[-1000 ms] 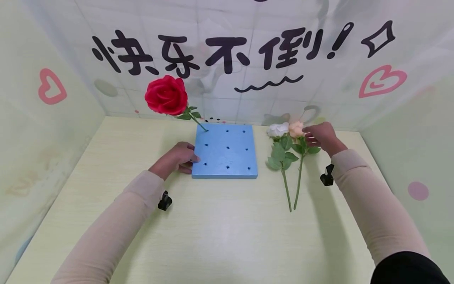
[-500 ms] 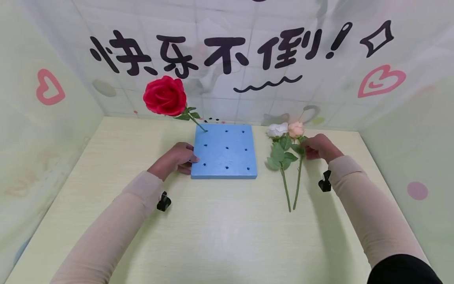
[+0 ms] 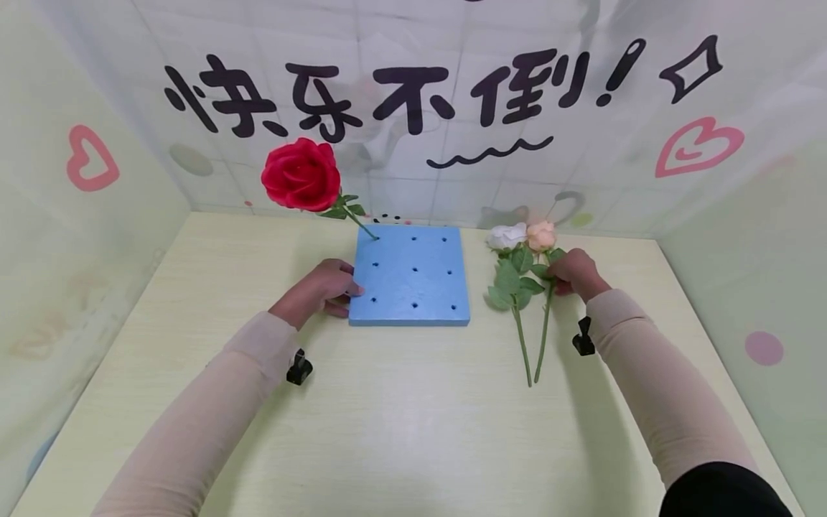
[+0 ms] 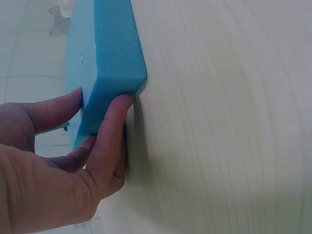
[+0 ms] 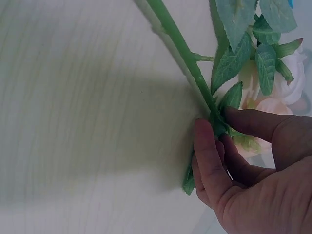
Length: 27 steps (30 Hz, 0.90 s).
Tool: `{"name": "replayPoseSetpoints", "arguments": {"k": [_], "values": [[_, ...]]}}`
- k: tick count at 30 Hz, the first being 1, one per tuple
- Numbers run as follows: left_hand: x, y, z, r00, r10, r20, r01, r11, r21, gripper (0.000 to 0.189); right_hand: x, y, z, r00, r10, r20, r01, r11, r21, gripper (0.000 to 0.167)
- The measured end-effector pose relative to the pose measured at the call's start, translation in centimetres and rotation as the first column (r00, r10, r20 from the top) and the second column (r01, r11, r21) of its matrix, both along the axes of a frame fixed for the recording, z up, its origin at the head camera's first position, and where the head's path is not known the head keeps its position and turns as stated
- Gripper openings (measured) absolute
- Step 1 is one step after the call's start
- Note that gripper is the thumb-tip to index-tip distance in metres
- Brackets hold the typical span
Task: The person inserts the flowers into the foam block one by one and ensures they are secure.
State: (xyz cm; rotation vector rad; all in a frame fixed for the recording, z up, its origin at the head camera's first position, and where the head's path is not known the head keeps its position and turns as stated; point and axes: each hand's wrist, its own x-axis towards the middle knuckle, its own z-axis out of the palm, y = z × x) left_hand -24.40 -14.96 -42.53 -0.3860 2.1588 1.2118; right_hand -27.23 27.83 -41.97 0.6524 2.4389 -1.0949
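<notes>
My left hand (image 3: 318, 291) grips the left edge of a square blue foam block (image 3: 434, 287) with rows of small holes. In the left wrist view its thumb presses the top face and the fingers (image 4: 113, 127) lie along the side. A red rose (image 3: 300, 174) stands tilted left in the block's back-left hole. At the right, my right hand (image 3: 575, 273) pinches the leafy upper stem of a peach rose (image 3: 541, 235) lying on the table. The right wrist view shows thumb and fingers closed around the green stem (image 5: 178, 44) beside its leaves.
A white rose (image 3: 507, 235) lies just left of the peach one, their leaves overlapping. Behind the pale wood table (image 3: 400, 416) hangs a white printed cloth (image 3: 400, 36) with large black characters, and cloth walls flank both sides.
My right hand has moved down and left from beside the peach bloom to its stem, and its fingers have closed there. The left hand has stayed on the block.
</notes>
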Motion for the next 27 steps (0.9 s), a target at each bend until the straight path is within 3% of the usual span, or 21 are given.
{"name": "replayPoseSetpoints", "arguments": {"k": [7, 27], "values": [[-0.1, -0.1, 0.0, 1.0, 0.008, 0.0, -0.008, 1.0, -0.014, 0.058, -0.2, 0.1, -0.6, 1.0, 0.006, -0.02, -0.005, 1.0, 0.018, 0.014], [-0.1, -0.2, -0.4, 1.0, 0.011, -0.001, -0.011, 1.0, -0.017, 0.059, 0.0, 1.0, 1.1, 0.988, -0.077, -0.131, 0.061, 0.991, -0.117, 0.009]]}}
